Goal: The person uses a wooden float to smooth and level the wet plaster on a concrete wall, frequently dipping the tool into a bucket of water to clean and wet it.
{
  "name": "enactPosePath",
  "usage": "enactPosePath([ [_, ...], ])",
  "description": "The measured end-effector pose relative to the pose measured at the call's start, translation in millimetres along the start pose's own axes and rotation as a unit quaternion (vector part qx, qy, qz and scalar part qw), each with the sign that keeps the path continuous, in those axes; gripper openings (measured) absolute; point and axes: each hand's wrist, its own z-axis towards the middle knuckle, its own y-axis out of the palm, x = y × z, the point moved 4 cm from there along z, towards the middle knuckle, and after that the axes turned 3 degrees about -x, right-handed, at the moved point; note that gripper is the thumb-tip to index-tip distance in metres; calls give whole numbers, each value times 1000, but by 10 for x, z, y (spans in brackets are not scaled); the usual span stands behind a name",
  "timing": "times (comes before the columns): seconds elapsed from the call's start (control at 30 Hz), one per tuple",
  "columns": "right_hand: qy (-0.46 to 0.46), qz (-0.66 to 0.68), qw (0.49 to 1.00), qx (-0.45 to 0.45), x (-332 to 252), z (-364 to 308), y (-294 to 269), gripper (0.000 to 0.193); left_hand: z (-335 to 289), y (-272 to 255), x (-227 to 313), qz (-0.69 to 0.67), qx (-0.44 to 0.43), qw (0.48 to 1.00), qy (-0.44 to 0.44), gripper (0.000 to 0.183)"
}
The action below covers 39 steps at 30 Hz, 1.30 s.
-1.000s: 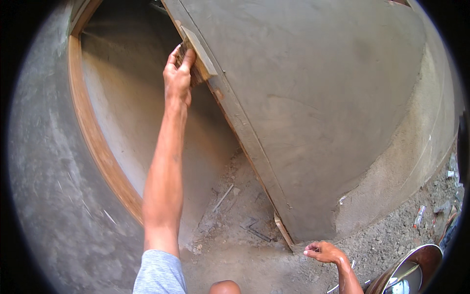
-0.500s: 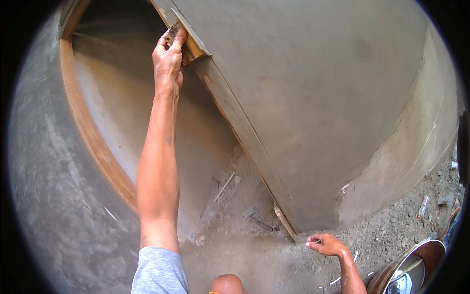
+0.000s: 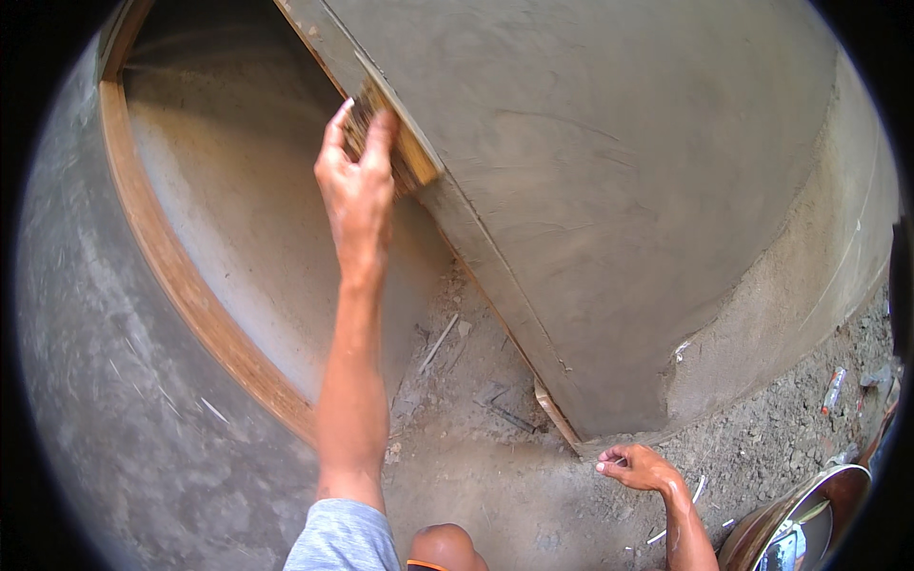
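Observation:
My left hand [image 3: 357,186] is raised and grips a wooden float [image 3: 405,143], held flat against the corner edge of a freshly plastered grey wall [image 3: 609,190]. A thin wooden strip [image 3: 557,414] runs down along that corner to the ground. My right hand [image 3: 636,466] is low at the foot of the corner, fingers curled and pinching at something small by the base; what it holds is too small to tell.
A wooden door frame [image 3: 181,285] borders the opening on the left, beside a rough grey wall [image 3: 86,381]. Dirt ground [image 3: 476,457] holds scraps and sticks. A metal pan [image 3: 809,523] sits at lower right. My knee [image 3: 443,550] shows at the bottom.
My left hand with the float has slid along the corner edge. The right hand stays near the base of the corner, shifting slightly.

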Motion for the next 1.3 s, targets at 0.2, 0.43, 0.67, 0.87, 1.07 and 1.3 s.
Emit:
enactPosePath([
  [0.2,14,6,1000,6,-27,-27,-20,56,-819,79,-315,1,7,1000,0,65],
  [0.43,19,5,1000,17,6,-132,-62,56,-892,184,-290,-61,18,996,-56,61],
  [0.67,6,12,1000,15,0,-132,-41,54,-345,164,-82,-19,69,997,14,58],
  [0.87,14,11,1000,17,61,-113,-49,53,243,87,-102,-71,94,991,58,51],
  [1.07,24,25,999,25,155,-95,-62,54,1016,21,137,-87,96,991,34,40],
  [1.3,22,45,999,20,207,-42,-41,54,1237,-146,59,-134,59,989,3,45],
])
